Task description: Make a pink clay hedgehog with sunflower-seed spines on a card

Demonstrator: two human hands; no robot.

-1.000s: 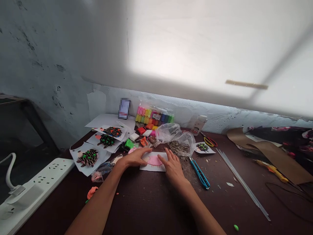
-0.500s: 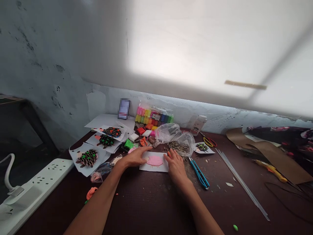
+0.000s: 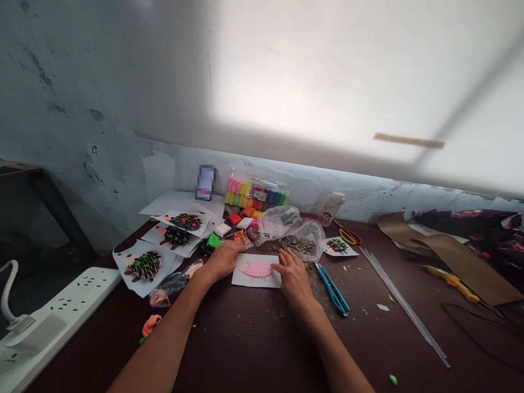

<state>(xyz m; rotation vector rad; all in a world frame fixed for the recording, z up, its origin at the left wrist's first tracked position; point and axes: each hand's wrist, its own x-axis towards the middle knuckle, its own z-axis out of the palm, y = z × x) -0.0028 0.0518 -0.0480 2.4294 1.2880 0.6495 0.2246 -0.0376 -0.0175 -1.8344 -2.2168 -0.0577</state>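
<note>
A white card [image 3: 266, 282] lies flat on the dark table, bearing a flat pink clay shape [image 3: 257, 269] over a drawn animal outline. My left hand [image 3: 223, 261] is at the card's upper left corner, palm down, fingers loosely stretched and partly hidden. Beside it sits a packet of green clay [image 3: 213, 240]. Over the card's right edge rests my right hand [image 3: 293, 275], fingers apart, one fingertip close to the pink clay. Something small and orange shows by its fingers; I cannot make out what. Just behind that hand, a clear plastic bag [image 3: 314, 240] holds striped sunflower seeds [image 3: 295, 245].
Seed-covered hedgehog pictures [image 3: 145, 266] lie at left, near a white power strip [image 3: 67, 305]. Clay packs [image 3: 257, 195] stand at the back by a phone [image 3: 205, 183]. To the right are a blue-handled tool [image 3: 333, 289], scissors [image 3: 350, 236], glue sticks [image 3: 405, 305] and a yellow glue gun [image 3: 452, 284].
My left hand has drawn back up and left from the card, uncovering more of its left side. My right hand stays at the right edge with its fingers slightly shifted.
</note>
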